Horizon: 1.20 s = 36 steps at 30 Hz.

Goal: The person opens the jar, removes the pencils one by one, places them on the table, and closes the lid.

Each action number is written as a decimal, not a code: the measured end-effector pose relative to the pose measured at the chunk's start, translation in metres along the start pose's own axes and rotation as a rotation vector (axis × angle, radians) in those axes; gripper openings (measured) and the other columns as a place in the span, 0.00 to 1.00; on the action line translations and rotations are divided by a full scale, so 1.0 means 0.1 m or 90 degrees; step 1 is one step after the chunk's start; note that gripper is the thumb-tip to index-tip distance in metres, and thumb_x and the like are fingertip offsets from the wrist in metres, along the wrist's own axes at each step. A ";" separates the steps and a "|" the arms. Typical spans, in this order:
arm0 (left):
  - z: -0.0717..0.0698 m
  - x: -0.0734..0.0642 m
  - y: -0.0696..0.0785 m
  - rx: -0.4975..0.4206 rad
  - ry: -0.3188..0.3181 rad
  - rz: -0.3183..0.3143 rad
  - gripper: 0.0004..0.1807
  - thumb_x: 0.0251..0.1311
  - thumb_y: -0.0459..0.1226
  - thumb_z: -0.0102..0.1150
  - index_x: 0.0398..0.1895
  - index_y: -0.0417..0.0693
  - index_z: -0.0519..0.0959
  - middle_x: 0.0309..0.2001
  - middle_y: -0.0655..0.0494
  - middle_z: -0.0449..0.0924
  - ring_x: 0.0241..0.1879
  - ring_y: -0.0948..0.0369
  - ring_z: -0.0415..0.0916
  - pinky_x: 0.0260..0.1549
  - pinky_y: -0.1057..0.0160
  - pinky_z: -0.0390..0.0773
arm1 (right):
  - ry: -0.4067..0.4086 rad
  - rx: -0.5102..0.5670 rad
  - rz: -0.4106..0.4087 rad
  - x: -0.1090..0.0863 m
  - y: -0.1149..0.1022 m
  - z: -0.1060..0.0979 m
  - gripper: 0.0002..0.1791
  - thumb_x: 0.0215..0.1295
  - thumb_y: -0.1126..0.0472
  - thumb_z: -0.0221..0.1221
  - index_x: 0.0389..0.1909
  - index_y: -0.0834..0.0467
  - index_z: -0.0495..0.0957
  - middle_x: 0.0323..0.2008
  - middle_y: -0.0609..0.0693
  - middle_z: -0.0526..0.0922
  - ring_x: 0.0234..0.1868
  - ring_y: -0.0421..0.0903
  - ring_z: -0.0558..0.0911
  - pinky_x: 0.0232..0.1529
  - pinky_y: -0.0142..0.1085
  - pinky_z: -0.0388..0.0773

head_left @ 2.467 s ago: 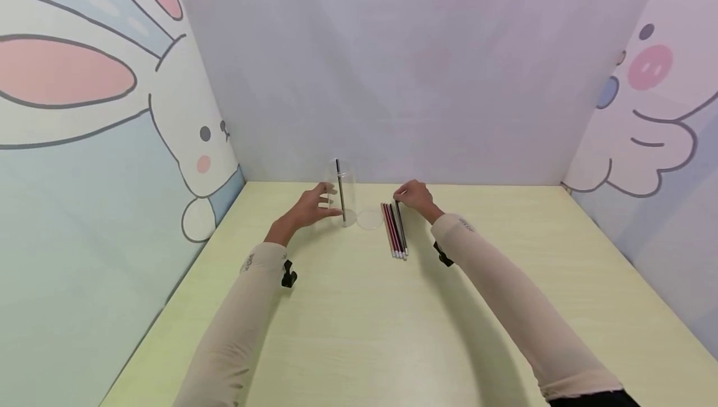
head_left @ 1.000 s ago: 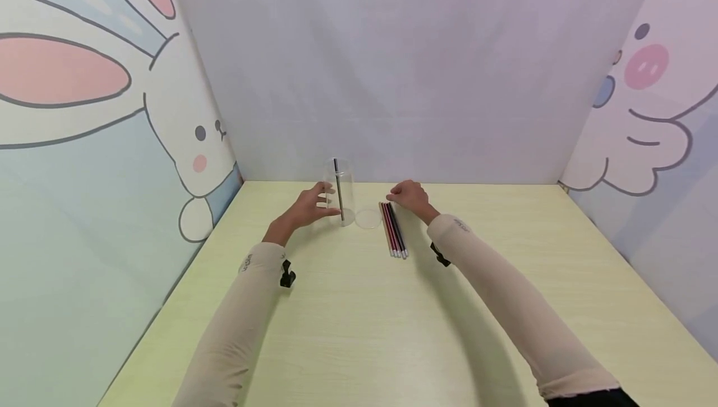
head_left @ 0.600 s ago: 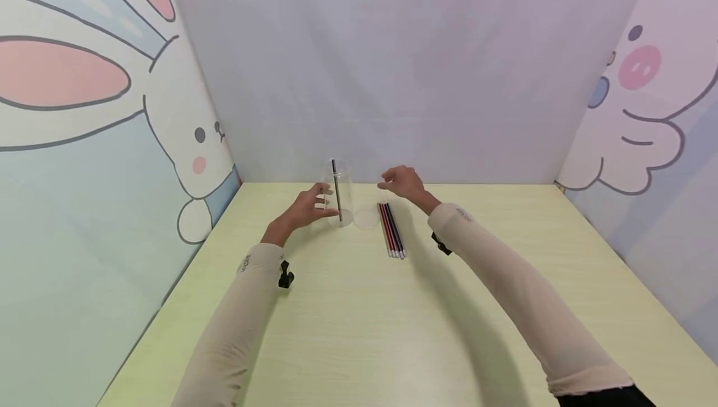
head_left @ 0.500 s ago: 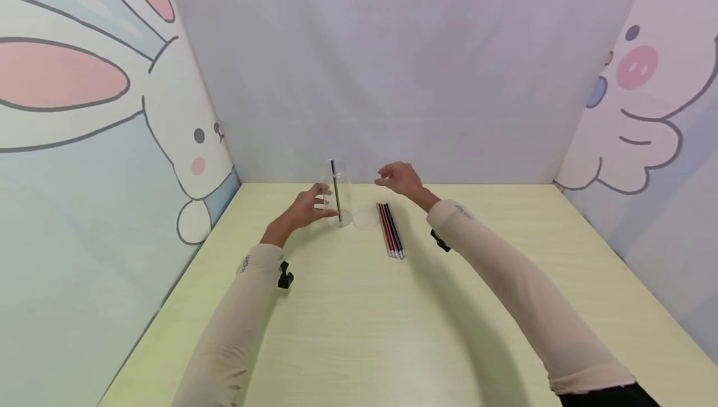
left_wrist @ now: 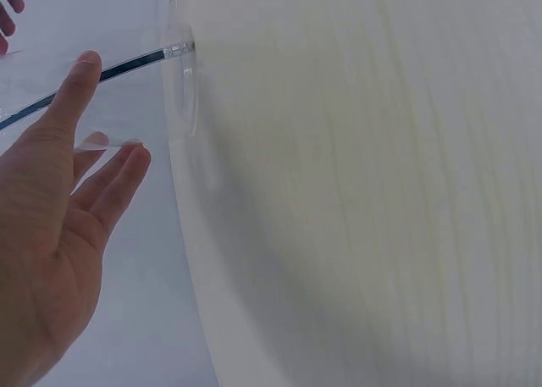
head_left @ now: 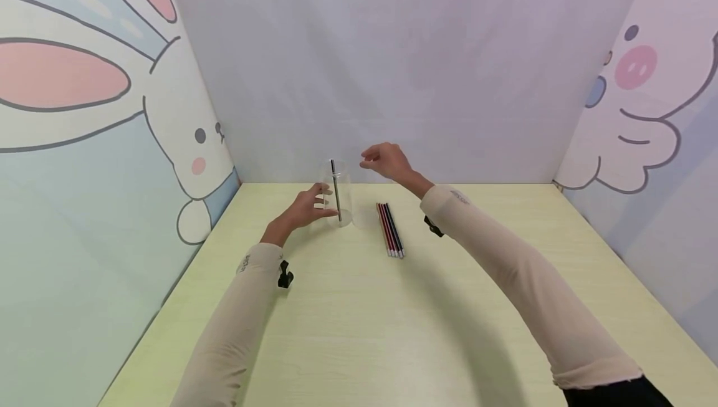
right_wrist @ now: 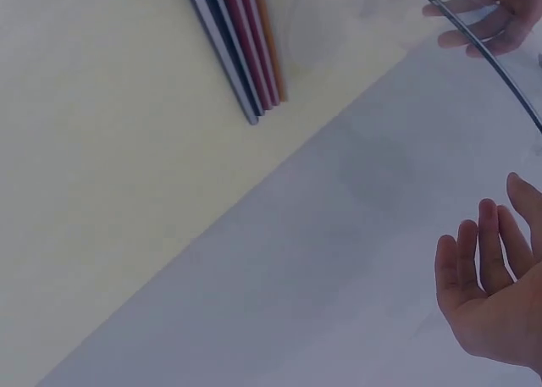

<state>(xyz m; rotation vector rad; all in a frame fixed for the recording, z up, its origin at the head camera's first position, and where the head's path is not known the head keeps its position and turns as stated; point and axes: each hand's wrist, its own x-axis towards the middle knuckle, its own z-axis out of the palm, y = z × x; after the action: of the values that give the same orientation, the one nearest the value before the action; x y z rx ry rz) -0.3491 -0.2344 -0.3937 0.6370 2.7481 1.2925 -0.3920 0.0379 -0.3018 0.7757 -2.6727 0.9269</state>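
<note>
My left hand (head_left: 305, 209) grips a tall clear cylinder (head_left: 344, 190) standing on the table, thumb on the near side and fingers behind. One dark pencil (head_left: 336, 190) leans inside it. The left wrist view shows this pencil (left_wrist: 131, 67) with its silver end at the cylinder's base and my thumb across it. My right hand (head_left: 387, 161) is raised above the table to the right of the cylinder's top, holding nothing. In the right wrist view its fingers are loosely extended and the thumb stands apart. Several pencils (head_left: 391, 230) lie side by side below it, dark, red and tan.
A faint clear disc (head_left: 366, 217) lies flat between the cylinder and the pencils. Behind the pale wooden table (head_left: 336, 320) rises a plain light backdrop (head_left: 392, 70). Side panels with a cartoon rabbit (head_left: 196, 151) and a pig (head_left: 645, 114) flank it.
My right hand first pinched the rightmost pencil, let it go beside the others, then rose and moved left towards the cylinder. My left hand has stayed on the cylinder.
</note>
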 end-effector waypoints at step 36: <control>0.02 0.04 -0.02 0.023 0.002 0.029 0.37 0.65 0.41 0.73 0.70 0.40 0.63 0.71 0.40 0.70 0.67 0.42 0.74 0.61 0.49 0.83 | -0.027 0.011 -0.020 0.12 -0.60 0.24 0.11 0.74 0.56 0.65 0.51 0.56 0.86 0.49 0.52 0.89 0.49 0.47 0.87 0.48 0.42 0.86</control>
<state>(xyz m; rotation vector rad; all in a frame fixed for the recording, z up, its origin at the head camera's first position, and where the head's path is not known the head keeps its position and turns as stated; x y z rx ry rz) -0.3533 -0.2327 -0.3957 0.7043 2.7815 1.2550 -0.3697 -0.0218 -0.2850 0.8481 -2.6845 0.9366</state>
